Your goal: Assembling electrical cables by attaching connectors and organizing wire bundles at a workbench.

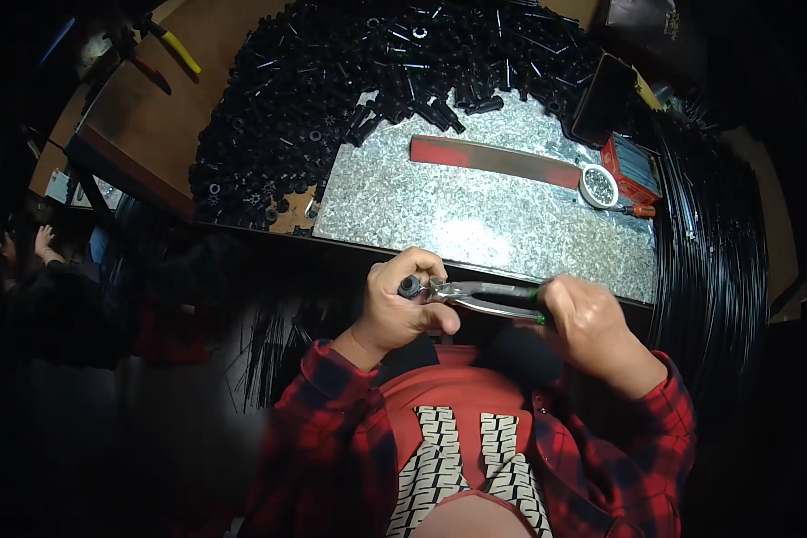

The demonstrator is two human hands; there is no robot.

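My left hand (387, 309) is closed around a small black cylindrical part (410, 286), its round end facing up between thumb and fingers. A pair of pliers (502, 290) with green-tipped handle ends lies level, gripped near those ends by my right hand (590, 325). Its jaws reach to the fingers of my left hand, right beside the black part. Whether the jaws bite on something is too small to tell. Both hands are held just in front of the bench's near edge, above my lap.
Behind my hands is a speckled stone slab (377, 197) with a red-and-dark flat bar (493, 162). A white cup (598, 186) of small pieces, a red box (632, 170) and a screwdriver (637, 212) stand right. Black parts (278, 108) heap behind; long black rods (708, 260) hang right.
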